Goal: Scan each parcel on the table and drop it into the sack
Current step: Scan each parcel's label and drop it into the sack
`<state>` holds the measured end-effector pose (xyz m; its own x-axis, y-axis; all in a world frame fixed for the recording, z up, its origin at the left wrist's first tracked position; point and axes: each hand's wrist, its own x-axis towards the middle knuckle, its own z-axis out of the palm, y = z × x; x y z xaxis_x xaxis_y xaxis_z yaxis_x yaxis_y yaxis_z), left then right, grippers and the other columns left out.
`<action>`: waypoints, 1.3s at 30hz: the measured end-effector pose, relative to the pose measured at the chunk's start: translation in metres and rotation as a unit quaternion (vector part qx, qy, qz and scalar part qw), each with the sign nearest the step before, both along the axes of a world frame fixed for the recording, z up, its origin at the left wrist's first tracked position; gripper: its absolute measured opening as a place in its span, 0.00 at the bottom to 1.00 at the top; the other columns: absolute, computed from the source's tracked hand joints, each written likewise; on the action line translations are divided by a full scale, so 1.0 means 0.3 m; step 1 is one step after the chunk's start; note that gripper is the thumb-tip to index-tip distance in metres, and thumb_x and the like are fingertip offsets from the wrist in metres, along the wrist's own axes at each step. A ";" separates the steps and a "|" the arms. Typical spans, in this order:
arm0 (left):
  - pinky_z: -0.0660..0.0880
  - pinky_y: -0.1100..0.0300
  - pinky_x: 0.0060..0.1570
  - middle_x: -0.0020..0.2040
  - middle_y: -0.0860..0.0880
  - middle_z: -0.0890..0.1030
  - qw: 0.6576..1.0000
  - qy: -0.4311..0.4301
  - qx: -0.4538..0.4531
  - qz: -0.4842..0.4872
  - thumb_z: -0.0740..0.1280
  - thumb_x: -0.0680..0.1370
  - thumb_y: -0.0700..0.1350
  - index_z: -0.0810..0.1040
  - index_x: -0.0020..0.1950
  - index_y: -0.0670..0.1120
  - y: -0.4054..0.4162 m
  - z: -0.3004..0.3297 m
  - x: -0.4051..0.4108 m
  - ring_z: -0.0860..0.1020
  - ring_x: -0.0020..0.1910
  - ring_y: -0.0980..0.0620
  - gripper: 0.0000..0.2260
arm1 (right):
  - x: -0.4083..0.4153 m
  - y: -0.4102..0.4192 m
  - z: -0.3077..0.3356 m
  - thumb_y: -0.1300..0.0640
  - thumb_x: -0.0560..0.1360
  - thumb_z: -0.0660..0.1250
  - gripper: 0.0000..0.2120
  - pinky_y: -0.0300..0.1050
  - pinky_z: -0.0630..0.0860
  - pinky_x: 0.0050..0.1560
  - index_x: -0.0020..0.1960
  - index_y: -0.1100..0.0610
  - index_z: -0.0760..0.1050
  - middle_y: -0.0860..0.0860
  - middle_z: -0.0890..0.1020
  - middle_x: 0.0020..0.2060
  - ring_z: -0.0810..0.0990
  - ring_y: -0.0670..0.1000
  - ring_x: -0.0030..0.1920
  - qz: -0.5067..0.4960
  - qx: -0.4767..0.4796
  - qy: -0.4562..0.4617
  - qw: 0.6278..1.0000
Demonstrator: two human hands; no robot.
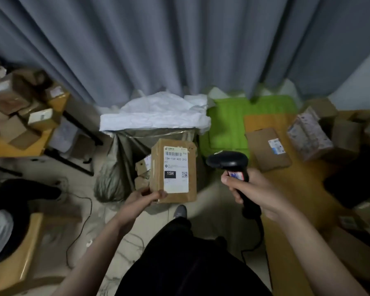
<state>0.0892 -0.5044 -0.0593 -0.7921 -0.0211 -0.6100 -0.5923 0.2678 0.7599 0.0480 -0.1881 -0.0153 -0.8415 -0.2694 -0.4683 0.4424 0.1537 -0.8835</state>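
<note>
Judging by its taped brown cardboard, the small rectangular parcel with the white shipping label (174,170) looks stiff and light, pinched by its lower corner in the left hand (144,198) above the open white-lined sack (154,119), while the right hand (255,192) grips the black handheld barcode scanner (229,162).

Both forearms bare, reaching fwd. Left hand (144,197) low-centre, thumb on top, fingers curled under a box (173,170), holding it up by its near corner. Right hand (252,192) fisted round a scanner (233,167) grip, knuckles left, wrist straight, just beside the box.
</note>
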 end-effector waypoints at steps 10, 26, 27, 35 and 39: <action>0.75 0.51 0.60 0.49 0.51 0.87 0.987 -0.047 -0.064 0.137 0.77 0.56 0.69 0.85 0.52 0.46 -0.338 -0.084 0.007 0.82 0.54 0.51 0.35 | -0.162 -0.294 -0.108 0.60 0.78 0.69 0.02 0.39 0.69 0.28 0.47 0.59 0.78 0.52 0.76 0.33 0.73 0.48 0.28 0.066 0.030 -0.028 0.997; 0.79 0.58 0.52 0.46 0.51 0.86 0.986 -0.126 -0.106 0.031 0.80 0.62 0.63 0.82 0.54 0.47 -0.737 -0.280 -0.371 0.83 0.49 0.52 0.28 | -0.582 -0.746 -0.609 0.57 0.76 0.72 0.13 0.41 0.68 0.47 0.59 0.60 0.79 0.56 0.82 0.52 0.80 0.54 0.54 0.167 0.248 0.005 0.954; 0.76 0.63 0.44 0.44 0.53 0.84 0.982 -0.131 -0.134 0.005 0.79 0.64 0.61 0.81 0.54 0.47 -0.750 -0.283 -0.397 0.82 0.46 0.54 0.26 | -0.597 -0.759 -0.645 0.59 0.76 0.71 0.15 0.40 0.67 0.47 0.61 0.61 0.77 0.57 0.81 0.54 0.78 0.53 0.56 0.178 0.252 0.013 0.951; 0.74 0.61 0.38 0.51 0.50 0.80 0.957 -0.123 -0.245 -0.094 0.77 0.62 0.65 0.76 0.63 0.45 -0.802 -0.362 -0.578 0.78 0.46 0.52 0.37 | -0.562 -0.696 -0.695 0.55 0.78 0.70 0.08 0.38 0.70 0.33 0.41 0.51 0.75 0.47 0.77 0.33 0.76 0.47 0.35 0.148 0.331 0.006 0.932; 0.78 0.51 0.50 0.59 0.45 0.78 0.931 -0.097 -0.296 -0.187 0.73 0.54 0.73 0.74 0.67 0.44 -0.755 -0.409 -0.664 0.77 0.55 0.45 0.49 | -0.505 -0.636 -0.598 0.57 0.77 0.70 0.08 0.50 0.72 0.34 0.42 0.56 0.73 0.55 0.78 0.31 0.76 0.53 0.30 0.091 0.385 0.022 0.918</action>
